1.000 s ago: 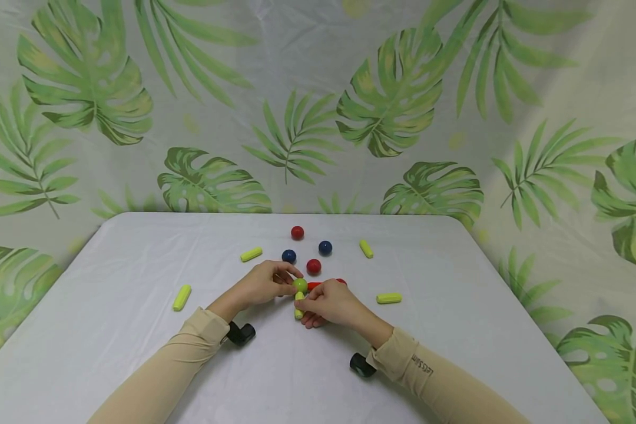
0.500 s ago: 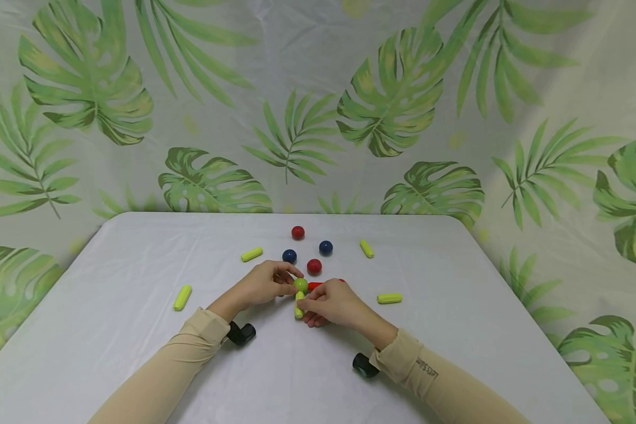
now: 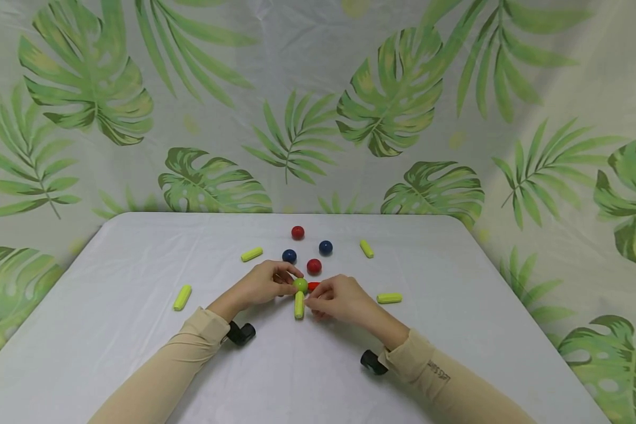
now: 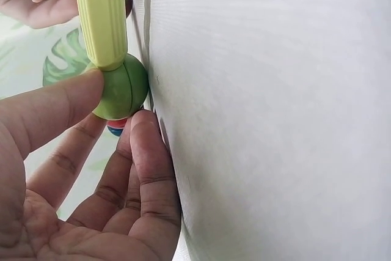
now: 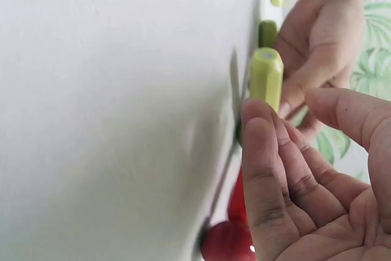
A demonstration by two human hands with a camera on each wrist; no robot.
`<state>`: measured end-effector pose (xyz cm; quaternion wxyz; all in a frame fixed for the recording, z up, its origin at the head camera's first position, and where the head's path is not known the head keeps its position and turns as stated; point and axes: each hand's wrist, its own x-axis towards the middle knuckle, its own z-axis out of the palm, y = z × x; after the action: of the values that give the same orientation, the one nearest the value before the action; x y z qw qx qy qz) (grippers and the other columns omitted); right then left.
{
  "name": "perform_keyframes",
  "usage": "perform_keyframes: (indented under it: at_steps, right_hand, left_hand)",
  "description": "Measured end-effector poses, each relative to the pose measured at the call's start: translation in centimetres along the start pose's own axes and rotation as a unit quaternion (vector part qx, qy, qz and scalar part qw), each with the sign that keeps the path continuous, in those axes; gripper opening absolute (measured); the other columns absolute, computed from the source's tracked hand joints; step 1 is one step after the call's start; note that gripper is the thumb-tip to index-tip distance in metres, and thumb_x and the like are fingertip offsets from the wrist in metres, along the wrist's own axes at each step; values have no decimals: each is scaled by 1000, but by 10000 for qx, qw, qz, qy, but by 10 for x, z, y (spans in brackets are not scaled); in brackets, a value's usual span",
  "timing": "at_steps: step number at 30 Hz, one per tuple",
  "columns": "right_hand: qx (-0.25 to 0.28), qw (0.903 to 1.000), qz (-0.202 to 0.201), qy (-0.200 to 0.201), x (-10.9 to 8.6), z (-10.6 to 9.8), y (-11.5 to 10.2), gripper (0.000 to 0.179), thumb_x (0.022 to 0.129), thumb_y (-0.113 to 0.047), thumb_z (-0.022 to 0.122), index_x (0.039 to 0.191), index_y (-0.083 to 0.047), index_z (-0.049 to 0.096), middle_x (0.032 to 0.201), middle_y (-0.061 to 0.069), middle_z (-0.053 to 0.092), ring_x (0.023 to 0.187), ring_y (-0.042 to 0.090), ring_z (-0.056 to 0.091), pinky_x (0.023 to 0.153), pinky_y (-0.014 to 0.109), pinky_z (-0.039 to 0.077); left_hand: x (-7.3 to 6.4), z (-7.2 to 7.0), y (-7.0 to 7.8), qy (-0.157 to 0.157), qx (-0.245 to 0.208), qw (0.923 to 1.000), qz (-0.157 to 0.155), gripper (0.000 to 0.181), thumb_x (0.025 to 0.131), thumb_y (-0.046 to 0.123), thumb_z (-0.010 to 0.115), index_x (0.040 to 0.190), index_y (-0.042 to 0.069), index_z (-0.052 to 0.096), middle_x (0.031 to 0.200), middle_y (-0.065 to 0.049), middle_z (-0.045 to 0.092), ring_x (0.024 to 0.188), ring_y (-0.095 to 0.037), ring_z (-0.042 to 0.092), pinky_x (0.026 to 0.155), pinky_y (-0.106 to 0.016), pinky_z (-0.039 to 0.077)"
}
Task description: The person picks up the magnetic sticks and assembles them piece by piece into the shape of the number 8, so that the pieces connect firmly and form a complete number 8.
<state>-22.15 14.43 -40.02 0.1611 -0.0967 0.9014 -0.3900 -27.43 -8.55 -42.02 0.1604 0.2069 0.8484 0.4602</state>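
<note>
My left hand [image 3: 265, 282] pinches a green ball [image 3: 300, 285] between thumb and fingers, as the left wrist view shows. A yellow ribbed stick [image 3: 299, 305] joins the ball and points toward me. To the ball's right extends a red stick [image 3: 314, 286], partly covered by my right hand [image 3: 339, 299]. In the right wrist view, a red ball [image 5: 228, 241] sits at that stick's far end. My right thumb and fingers are parted just right of the yellow stick, holding nothing. Another olive-green stick [image 5: 267, 33] shows beyond it, mostly hidden in the head view.
Beyond my hands lie red balls [image 3: 298, 232] [image 3: 314, 267] and blue balls [image 3: 325, 247] [image 3: 289, 256]. Loose yellow sticks lie left [image 3: 182, 298], back left [image 3: 251, 254], back right [image 3: 367, 248] and right [image 3: 389, 298] on the white table [image 3: 138, 353]. A leaf-print cloth hangs behind.
My right hand has let go of the yellow stick and drawn slightly right, its fingers now apart from it. The left hand stays at the green ball.
</note>
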Motion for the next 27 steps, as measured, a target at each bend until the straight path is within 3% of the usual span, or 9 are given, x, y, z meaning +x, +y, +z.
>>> perform_keyframes:
  at_steps: [6,17,21,27]
  right_hand:
    - [-231,9985,-370,329,-6,-15,1,12,96,-25,80,97,-13,80,80,-3,74,73,11,63,65,24,50]
    - [-691,9908,-807,834,-5,-45,20,8,95,-16,81,100,-11,78,88,0,75,81,10,65,78,26,55]
    - [-809,9895,-797,895,-3,-49,29,11,94,-15,82,102,-10,78,90,1,73,84,12,64,79,28,54]
    - [-1100,9883,-629,853,4,-50,39,22,94,-21,84,114,-11,78,108,8,72,100,21,68,94,42,59]
  left_hand:
    - [-1,0,2,-2,-16,10000,4,27,97,9,77,124,11,76,107,-9,75,86,-17,64,73,-28,54]
    - [-1,0,2,-23,26,10000,-24,27,98,11,77,125,11,76,109,-9,75,89,-17,65,74,-28,54]
    - [-1,0,2,-32,44,10000,-51,27,99,11,77,125,11,76,110,-9,74,90,-18,64,74,-28,54]
    - [-1,0,2,-37,54,10000,-57,27,99,11,77,126,12,76,109,-9,74,90,-18,63,74,-28,53]
